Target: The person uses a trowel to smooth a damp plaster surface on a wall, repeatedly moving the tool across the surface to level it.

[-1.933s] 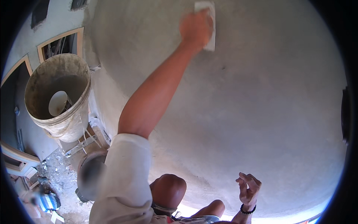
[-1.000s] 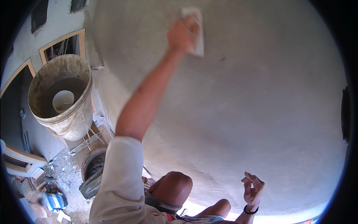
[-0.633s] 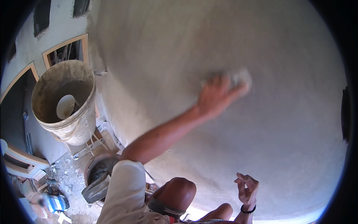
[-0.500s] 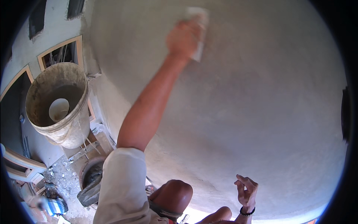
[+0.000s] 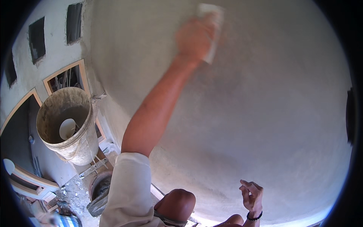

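Observation:
My left hand is closed round a pale, flat, oblong plastering float, reaching up to the top of the picture. Its face lies against the grey plastered wall; motion blurs both hand and float. Lower down on the right, my right hand, with a dark beaded bracelet at the wrist, is held up in front of the wall. Its fingers are loosely bent and apart from the thumb, with nothing in them.
On the left stands a tall, mortar-stained bucket with a white round scoop inside. Below it are a round tub of dark mix and a floor strewn with debris. A framed window opening breaks the side wall.
My left hand and the float have slid a little to the right across the wall. The bucket and side wall appear lower and farther right as the view shifts. My right hand stays nearly still.

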Demonstrator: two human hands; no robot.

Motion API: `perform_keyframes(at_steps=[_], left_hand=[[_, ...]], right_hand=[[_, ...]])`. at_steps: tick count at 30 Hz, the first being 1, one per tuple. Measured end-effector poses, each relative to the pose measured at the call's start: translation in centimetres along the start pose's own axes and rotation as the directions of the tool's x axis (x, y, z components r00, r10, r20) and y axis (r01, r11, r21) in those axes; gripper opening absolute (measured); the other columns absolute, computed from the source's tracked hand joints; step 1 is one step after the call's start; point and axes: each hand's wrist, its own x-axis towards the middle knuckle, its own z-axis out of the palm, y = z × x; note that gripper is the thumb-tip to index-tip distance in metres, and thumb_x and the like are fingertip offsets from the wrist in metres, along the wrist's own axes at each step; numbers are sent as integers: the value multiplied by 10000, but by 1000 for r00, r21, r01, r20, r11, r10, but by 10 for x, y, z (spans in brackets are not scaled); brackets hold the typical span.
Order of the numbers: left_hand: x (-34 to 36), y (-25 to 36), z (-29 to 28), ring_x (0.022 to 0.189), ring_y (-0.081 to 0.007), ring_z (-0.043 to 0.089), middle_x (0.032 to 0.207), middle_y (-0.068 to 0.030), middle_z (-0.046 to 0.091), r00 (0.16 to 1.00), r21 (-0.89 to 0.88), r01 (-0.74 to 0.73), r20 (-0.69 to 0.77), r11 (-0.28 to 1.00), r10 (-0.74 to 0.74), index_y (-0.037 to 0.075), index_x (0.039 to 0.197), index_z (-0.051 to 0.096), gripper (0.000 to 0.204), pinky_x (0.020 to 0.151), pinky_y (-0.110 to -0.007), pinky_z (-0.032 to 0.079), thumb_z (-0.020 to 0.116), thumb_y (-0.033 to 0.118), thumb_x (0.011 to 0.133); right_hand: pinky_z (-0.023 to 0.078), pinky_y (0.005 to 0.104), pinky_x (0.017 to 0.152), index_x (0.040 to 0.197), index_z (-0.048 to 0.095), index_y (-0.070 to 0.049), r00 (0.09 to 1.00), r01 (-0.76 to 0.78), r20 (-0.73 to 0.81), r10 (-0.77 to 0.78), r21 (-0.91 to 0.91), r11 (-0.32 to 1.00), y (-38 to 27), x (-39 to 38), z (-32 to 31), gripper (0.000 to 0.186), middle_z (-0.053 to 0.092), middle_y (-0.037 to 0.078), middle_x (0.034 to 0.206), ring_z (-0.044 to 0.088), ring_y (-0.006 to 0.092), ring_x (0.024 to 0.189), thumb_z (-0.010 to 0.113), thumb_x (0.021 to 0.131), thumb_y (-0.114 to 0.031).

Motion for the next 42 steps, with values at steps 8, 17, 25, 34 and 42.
perform_keyframes(at_steps=[8,17,25,34,42], left_hand=[[-118,41,11,949,-325,662,1058,-154,676,990,-344,77,138,936,-30,237,1267,639,363,800,-423,531,610,262,906],[75,0,-9,1044,-355,636,1106,-185,674,963,-15,268,-6,963,-268,151,1243,632,354,909,-432,504,522,300,941],[-65,34,18,941,-322,673,1106,-169,675,997,-223,25,74,974,-9,192,1233,653,323,767,-418,535,545,323,958],[102,-17,-20,1011,-317,649,1092,-140,664,824,13,531,227,847,-519,229,1260,612,402,817,-453,526,490,443,943],[39,12,10,980,-343,658,1061,-136,692,999,118,23,25,993,-26,260,1249,637,373,833,-435,516,520,435,941]], right_hand=[[497,299,554,960,690,43,992,-88,-81,95,91,992,12,-37,-20,156,673,134,685,660,206,612,598,835,61],[493,313,544,995,700,-5,991,-71,-115,71,2,997,28,-46,-33,188,656,102,651,631,208,553,613,829,7],[466,304,546,1001,692,24,985,-107,-126,120,105,989,34,-65,-32,182,658,129,677,647,195,600,578,860,12],[498,307,544,1003,695,9,988,-93,-125,95,16,995,20,-45,-36,191,664,125,675,663,219,600,616,829,20],[503,316,560,1006,697,0,996,-38,-76,44,78,996,24,-31,-16,173,657,117,655,654,217,586,648,841,-15]])
